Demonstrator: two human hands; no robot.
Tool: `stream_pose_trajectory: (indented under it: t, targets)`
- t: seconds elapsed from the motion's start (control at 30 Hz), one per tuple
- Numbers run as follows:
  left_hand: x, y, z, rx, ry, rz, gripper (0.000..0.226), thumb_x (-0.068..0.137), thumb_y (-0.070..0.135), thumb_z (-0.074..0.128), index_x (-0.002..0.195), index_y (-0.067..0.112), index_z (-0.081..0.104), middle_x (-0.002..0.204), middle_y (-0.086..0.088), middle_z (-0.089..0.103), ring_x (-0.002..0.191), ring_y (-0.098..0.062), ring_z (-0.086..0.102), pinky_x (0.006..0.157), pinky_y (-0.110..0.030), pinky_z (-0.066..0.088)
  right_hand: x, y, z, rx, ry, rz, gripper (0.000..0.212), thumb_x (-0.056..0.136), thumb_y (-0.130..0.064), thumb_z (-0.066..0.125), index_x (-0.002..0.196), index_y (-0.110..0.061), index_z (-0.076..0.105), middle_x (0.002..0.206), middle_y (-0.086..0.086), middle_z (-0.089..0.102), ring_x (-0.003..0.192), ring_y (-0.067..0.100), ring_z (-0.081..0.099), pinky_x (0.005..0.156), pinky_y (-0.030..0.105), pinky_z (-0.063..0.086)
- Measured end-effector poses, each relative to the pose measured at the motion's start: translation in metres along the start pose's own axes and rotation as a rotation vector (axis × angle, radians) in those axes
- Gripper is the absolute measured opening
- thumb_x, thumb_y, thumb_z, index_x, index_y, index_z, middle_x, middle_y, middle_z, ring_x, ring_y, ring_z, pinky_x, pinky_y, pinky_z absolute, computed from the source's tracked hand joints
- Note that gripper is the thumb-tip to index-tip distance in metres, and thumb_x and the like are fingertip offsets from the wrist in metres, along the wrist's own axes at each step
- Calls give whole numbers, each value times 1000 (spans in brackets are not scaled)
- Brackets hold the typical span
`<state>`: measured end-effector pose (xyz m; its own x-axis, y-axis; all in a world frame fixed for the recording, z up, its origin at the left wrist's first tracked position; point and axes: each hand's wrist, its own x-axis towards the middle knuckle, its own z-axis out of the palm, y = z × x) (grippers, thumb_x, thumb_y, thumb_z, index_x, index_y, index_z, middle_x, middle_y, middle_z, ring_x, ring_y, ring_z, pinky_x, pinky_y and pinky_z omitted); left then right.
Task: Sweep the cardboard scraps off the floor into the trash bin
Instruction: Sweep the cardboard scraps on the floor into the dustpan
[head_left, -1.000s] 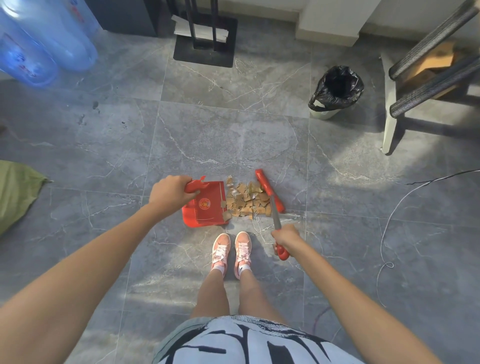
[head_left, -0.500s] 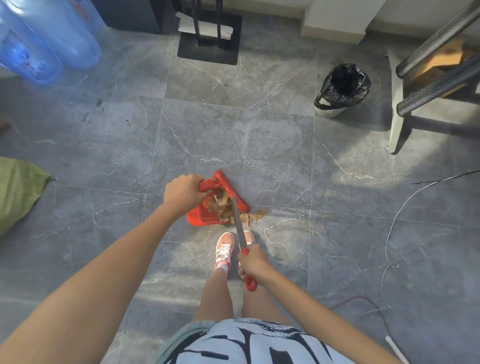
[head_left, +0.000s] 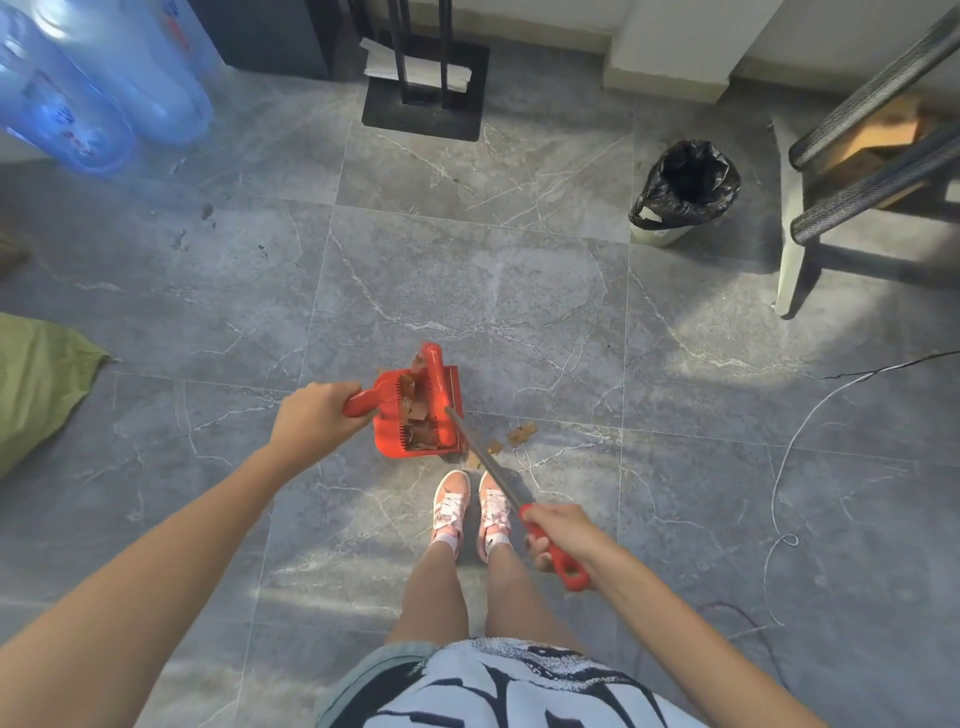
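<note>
A person stands on a grey marbled tile floor (head_left: 467, 291), seen from above, arms reaching down and forward. All places here are given from the red dustpan (head_left: 415, 415), which sits on the floor just ahead of the person's pink shoes (head_left: 470, 512).

Far beyond the dustpan and to its right stands the trash bin (head_left: 683, 189), lined with a black bag, its mouth open and well apart from the pan. Right of the bin is part of a chair (head_left: 852, 171). Far beyond the dustpan to the left are two blue water bottles (head_left: 98, 88). A green cloth (head_left: 36, 384) lies well to the pan's left, and a thin cable (head_left: 800, 467) trails on the floor well to its right.

The left hand (head_left: 314, 421) is clenched around the dustpan's handle, at the pan's left side. The right hand (head_left: 563, 535) grips the red handle of the brush (head_left: 441, 400), nearer the person than the pan. The brush's long shaft runs diagonally from that hand up and left, its red head lying across the pan's open right edge.

Most cardboard scraps (head_left: 415, 431) lie inside the pan. A few loose scraps (head_left: 522, 431) lie on the floor just right of the pan's mouth, closer to the right hand, so the brush likely must reach right and pull left again.

A second ago the scraps lay in a heap between pan and brush; since then, most have been swept in, and the pan has been turned.
</note>
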<state>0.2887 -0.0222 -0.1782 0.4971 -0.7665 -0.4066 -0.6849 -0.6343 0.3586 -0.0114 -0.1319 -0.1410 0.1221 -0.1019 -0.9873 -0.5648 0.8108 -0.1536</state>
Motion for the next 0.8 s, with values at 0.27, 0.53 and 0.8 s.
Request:
stream_pose_trajectory:
  t: [0.27,0.53,0.8]
  targets:
    - [-38,-18,4,-165,25,-136,35,82,45,65,61,22,49,53,5,53,59,-25,57,53,-31,41,-38,-27,-77,56,75,52,15,95,0,45,80,-3,46,62,13,42,23,5,33,24,11,29]
    - [-92,-32,-16,-318,132,-284,38,81,45,69,55,24,51,42,4,43,44,-17,42,47,-30,35,-48,-45,-87,-93,118,-24,13,95,0,43,84,-7,46,58,10,41,24,6,34,26,10,30]
    - [-139,-39,-12,-439,302,-470,41,82,35,70,52,19,47,42,3,38,45,-18,38,47,-32,32,-26,-81,-24,-501,136,-193,27,92,0,44,116,5,55,54,6,42,33,9,39,34,16,35]
